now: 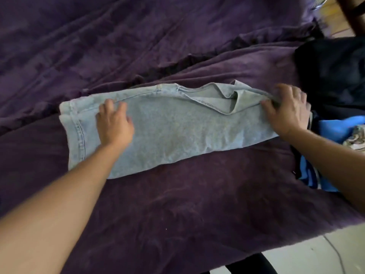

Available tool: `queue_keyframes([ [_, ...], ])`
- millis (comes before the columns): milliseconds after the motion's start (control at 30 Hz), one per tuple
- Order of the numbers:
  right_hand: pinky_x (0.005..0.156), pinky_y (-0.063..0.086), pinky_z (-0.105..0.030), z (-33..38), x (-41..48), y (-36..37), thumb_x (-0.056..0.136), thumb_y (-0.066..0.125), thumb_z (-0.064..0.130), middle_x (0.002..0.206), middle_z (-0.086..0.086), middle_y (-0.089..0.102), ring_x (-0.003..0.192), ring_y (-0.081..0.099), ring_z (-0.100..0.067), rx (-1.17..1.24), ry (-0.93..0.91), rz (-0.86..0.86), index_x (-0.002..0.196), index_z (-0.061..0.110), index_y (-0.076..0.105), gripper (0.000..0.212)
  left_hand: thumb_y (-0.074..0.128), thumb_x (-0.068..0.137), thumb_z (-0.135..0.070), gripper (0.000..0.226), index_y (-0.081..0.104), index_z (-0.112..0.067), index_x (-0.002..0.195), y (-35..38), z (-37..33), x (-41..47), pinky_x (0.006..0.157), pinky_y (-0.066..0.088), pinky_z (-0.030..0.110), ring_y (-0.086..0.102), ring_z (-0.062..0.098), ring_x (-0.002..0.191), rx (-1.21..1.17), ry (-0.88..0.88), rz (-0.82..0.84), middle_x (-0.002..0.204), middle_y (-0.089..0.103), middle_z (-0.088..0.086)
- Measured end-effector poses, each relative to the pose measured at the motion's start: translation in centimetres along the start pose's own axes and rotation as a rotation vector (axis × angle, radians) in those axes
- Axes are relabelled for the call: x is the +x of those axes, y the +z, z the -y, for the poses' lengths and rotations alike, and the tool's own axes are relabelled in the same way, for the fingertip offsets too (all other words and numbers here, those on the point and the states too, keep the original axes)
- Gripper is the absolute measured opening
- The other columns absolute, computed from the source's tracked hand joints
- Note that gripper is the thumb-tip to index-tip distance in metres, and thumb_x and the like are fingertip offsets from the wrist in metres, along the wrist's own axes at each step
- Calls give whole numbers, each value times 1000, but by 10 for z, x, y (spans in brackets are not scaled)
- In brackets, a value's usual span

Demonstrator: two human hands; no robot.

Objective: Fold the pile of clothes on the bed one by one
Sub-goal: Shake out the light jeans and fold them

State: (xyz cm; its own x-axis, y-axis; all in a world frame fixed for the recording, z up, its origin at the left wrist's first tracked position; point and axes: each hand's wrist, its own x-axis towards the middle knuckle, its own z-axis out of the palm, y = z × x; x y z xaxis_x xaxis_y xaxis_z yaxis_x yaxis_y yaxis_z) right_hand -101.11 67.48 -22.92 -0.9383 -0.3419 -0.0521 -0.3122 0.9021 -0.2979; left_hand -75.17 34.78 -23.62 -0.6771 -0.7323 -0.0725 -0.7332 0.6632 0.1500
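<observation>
Across the purple bedspread [177,210], right in front of the person, a pale blue denim garment [177,133] lies stretched out sideways, folded into a long band that slopes a little, its right end farther up the bed than its left. Its stitched hem sits at the left end, and the far edge near the right end is rumpled, with a flap of cloth turned over on itself.

The left hand [114,125] rests flat on the denim close to the hemmed end, fingers spread and fairly straight, pressing down without gripping anything. The right hand [287,111] is at the other end, thumb and fingers curled and pinching the bunched edge of the denim.

Just beyond the right hand, at the right side of the bed, lies the pile of clothes [335,99]: a dark garment [331,66] on the far side, a bright blue garment [333,127] nearer, and a scrap of patterned cloth [355,140] at the edge of sight. The denim's right end touches or nearly touches this pile; I cannot tell which. Past the near edge of the bed a pale floor [296,256] shows, with a thin cable [336,253] across it
</observation>
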Motion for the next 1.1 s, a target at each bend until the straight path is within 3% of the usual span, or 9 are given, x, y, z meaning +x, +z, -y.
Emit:
queue_keyframes([
  [167, 112, 27, -34, -30, -46, 13, 74, 59, 70, 150, -6, 36, 138, 33, -22, 425, 557, -124, 147, 19, 31, 93, 63, 88, -22, 42, 58, -14, 129, 52, -66, -56, 96, 40, 50, 45, 41, 124, -104, 362, 167, 140, 44, 23],
  [300, 106, 39, -25, -16, -50, 27, 69, 71, 66, 139, -1, 52, 124, 51, -12, 954, 888, -354, 143, 11, 40, 97, 53, 94, -32, 52, 41, -24, 143, 76, -112, -32, 103, 33, 50, 33, 38, 134, -108, 477, 207, 149, 31, 20],
  [400, 106, 36, -22, -6, -49, 32, 66, 73, 66, 145, 1, 45, 130, 46, -11, 1039, 991, -334, 147, 12, 33, 105, 47, 96, -39, 60, 21, -34, 150, 83, -141, 13, 110, 26, 49, 19, 35, 142, -57, 455, 275, 158, 12, 14],
  [467, 111, 29, -23, -2, -58, 25, 70, 72, 62, 154, 3, 33, 138, 35, -10, 899, 827, -296, 150, 18, 27, 102, 47, 96, -41, 63, 15, -38, 150, 82, -154, 44, 111, 24, 50, 14, 35, 145, -118, 263, 327, 160, 3, 11],
  [533, 116, 22, -29, 1, -71, 19, 79, 67, 55, 159, 3, 22, 145, 21, -11, 588, 392, -278, 149, 25, 30, 85, 47, 95, -41, 63, 15, -39, 150, 80, -162, 58, 111, 27, 51, 15, 37, 144, -174, 163, 343, 161, 1, 11],
  [667, 116, 13, -44, 0, -78, 35, 96, 43, 53, 161, -4, 18, 149, 6, -20, 103, -260, -54, 145, 26, 38, 56, 52, 93, -29, 62, 25, -31, 149, 78, -168, 17, 108, 31, 51, 20, 37, 141, -104, 331, 284, 159, 6, 14],
  [867, 120, 1, -40, -73, -45, 55, 93, 13, 65, 163, -4, 6, 149, -1, -18, -259, -252, 396, 155, 18, 6, 78, 54, 91, -17, 58, 35, -24, 146, 84, -160, -32, 106, 32, 47, 30, 38, 135, -49, 413, 225, 152, 23, 19],
  [1000, 117, 16, -44, -59, -58, 48, 97, 41, 52, 155, -5, 32, 146, 19, -23, -63, -183, 244, 146, 15, 38, 61, 50, 93, -22, 59, 30, -33, 147, 78, -214, -19, 102, 33, 46, 35, 33, 129, -26, 718, 196, 142, 35, 14],
  [1100, 90, 44, -37, -52, -85, 35, 88, 59, 49, 110, 9, 58, 108, 52, -15, 266, 110, 1, 99, 23, 64, 29, 48, 95, -36, 70, 6, -35, 152, 81, -252, 14, 104, 32, 48, 32, 31, 134, -157, 485, 309, 146, 33, 12],
])
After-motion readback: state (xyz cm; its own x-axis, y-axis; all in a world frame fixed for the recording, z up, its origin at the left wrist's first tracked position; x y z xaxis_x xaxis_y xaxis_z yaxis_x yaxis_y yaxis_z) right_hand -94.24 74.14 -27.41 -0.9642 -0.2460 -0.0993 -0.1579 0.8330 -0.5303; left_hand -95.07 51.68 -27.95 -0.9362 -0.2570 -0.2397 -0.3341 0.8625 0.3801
